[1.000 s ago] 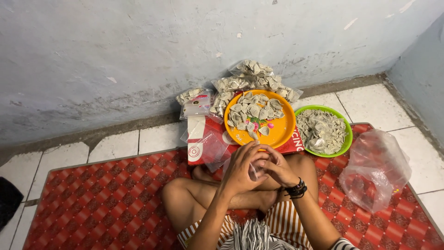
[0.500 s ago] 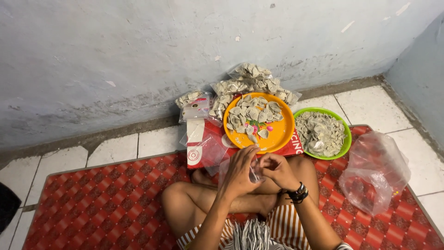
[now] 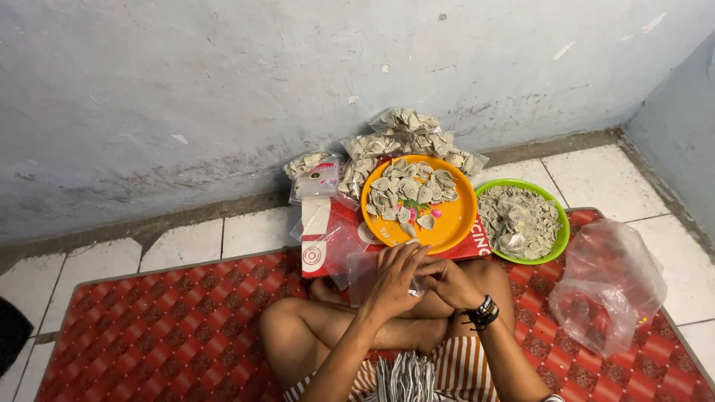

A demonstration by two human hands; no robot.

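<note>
I sit cross-legged on a red patterned mat point(image 3: 164, 327). My left hand point(image 3: 395, 277) and my right hand point(image 3: 449, 283) meet in front of my knees, both pinching a small clear bag point(image 3: 359, 274). A black bracelet point(image 3: 482, 313) circles my right wrist. Just beyond my fingers an orange plate point(image 3: 454, 216) holds several pale spiral-shaped snack pieces point(image 3: 406, 190). Beside it on the right, a green bowl point(image 3: 560, 234) is full of the same pieces.
Filled clear packets point(image 3: 406, 134) are piled against the grey wall, one more point(image 3: 314, 173) to the left. A red-and-white flat package point(image 3: 320, 249) lies under the plate. A large crumpled clear bag point(image 3: 611, 286) lies on the mat at right. White floor tiles point(image 3: 186, 242) border the mat.
My hands have dropped from a raised, clasped position to just in front of the orange plate. The view has shifted slightly; plate and bowl have not moved.
</note>
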